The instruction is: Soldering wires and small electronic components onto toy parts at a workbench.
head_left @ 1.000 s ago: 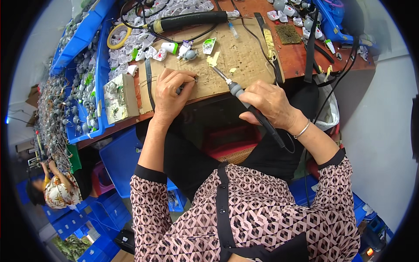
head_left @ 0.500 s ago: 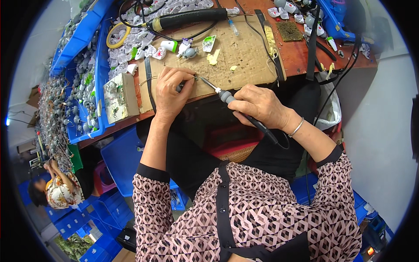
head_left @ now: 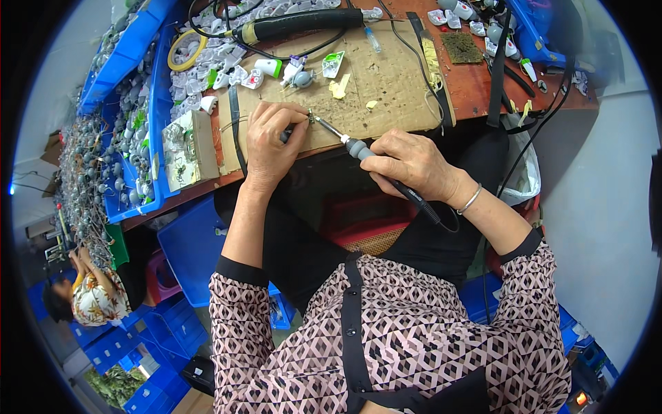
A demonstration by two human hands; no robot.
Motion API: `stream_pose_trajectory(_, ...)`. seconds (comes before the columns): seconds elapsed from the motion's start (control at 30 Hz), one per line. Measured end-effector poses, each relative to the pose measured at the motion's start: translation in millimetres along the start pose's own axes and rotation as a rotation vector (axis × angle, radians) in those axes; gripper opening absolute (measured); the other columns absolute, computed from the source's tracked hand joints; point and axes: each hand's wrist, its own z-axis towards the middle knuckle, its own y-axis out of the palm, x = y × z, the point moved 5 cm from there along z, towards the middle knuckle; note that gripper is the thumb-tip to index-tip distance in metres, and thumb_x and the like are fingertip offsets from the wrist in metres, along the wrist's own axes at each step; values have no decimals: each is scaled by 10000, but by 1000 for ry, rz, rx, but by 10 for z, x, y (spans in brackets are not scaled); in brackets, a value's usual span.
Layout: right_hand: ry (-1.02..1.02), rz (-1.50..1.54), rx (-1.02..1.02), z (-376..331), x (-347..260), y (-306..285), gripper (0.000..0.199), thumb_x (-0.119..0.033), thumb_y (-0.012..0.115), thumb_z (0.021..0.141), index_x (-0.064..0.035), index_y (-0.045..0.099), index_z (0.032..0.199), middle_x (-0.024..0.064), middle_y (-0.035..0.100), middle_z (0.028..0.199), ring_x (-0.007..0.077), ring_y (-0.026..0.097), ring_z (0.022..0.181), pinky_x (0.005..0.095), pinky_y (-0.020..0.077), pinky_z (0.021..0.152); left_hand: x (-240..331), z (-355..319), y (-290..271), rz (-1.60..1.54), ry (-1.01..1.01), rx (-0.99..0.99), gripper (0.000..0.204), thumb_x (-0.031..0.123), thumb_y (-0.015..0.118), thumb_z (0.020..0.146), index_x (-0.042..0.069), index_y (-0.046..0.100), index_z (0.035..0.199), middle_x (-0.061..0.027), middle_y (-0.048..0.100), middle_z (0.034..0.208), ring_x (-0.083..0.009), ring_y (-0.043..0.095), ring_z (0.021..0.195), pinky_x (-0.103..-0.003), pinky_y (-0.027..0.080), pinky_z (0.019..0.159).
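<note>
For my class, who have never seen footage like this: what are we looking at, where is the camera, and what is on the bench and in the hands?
The camera sits on the person's head and looks down through a fisheye lens, so straight edges bend. There is no machine, just two bare hands. The right hand holds a grey-handled soldering iron like a pen, its tip meeting a small metal part pinched in the left hand. Both work over a scorched brown cardboard mat on a reddish wooden bench. Small white and green plastic parts lie behind, and blue plastic bins of components stand to the left.
</note>
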Motion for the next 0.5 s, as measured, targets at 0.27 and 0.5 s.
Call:
stream_pose_trajectory(0.27, 8, 0, 12, 20, 13, -16, 323, -45, 735, 728, -131, 587, 1002, 31, 556, 849, 215, 600, 762, 328, 530, 627, 17, 7, -3, 27, 2, -5, 73, 31, 715, 778, 71, 655, 792, -25, 712, 930, -240, 622, 893, -359, 458, 852)
stream_pose_trajectory(0.5, 0, 23, 10, 3, 52, -14, 412, -12, 751, 686, -139, 587, 1043, 34, 564, 875, 221, 601, 767, 329, 520, 627, 23, 18, 3, 18, -23, -12, 74, 30, 709, 776, 71, 648, 782, -33, 710, 925, -245, 621, 897, -358, 457, 857)
